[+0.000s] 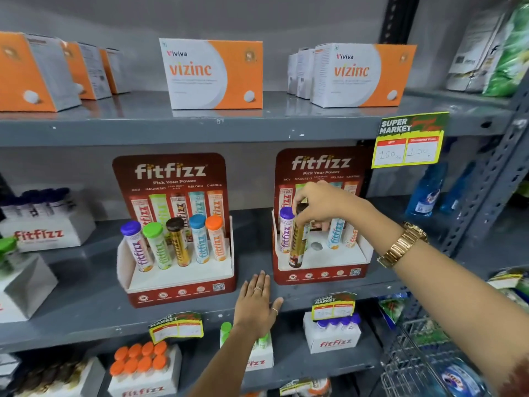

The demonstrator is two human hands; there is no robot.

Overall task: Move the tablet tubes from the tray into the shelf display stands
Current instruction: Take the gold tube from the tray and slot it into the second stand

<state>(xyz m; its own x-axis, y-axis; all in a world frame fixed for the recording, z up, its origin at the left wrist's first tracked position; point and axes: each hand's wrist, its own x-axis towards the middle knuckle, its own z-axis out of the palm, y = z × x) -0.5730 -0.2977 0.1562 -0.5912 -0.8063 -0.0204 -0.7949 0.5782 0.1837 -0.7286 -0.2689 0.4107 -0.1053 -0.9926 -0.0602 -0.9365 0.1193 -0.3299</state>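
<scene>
Tablet tube with a dark brown cap and gold body (297, 239) stands tilted at the front of the right display stand (320, 270), its base low against the white insert. The right hand (320, 204) reaches in from the right, fingers closed around the tube's cap end; a gold watch (400, 245) sits on that wrist. In the same stand, a purple-capped tube (286, 227) stands just left of the held tube, and a blue-labelled tube (335, 233) and an orange-labelled tube (350, 233) stand to its right. One round hole (316, 246) in the insert shows unfilled.

The left display stand (177, 287) holds five tubes in a row: purple (134, 245), green (157, 242), brown (177, 239), blue (200, 239) and orange (216, 236) caps.

The left hand (257, 302) lies flat and spread, palm down, on the grey shelf (86, 305) between the two stands, holding nothing; rings show on two fingers.

White trays of capped tubes (143, 365) sit on the shelf below. A yellow price tag (408, 141) hangs from the upper shelf edge.
</scene>
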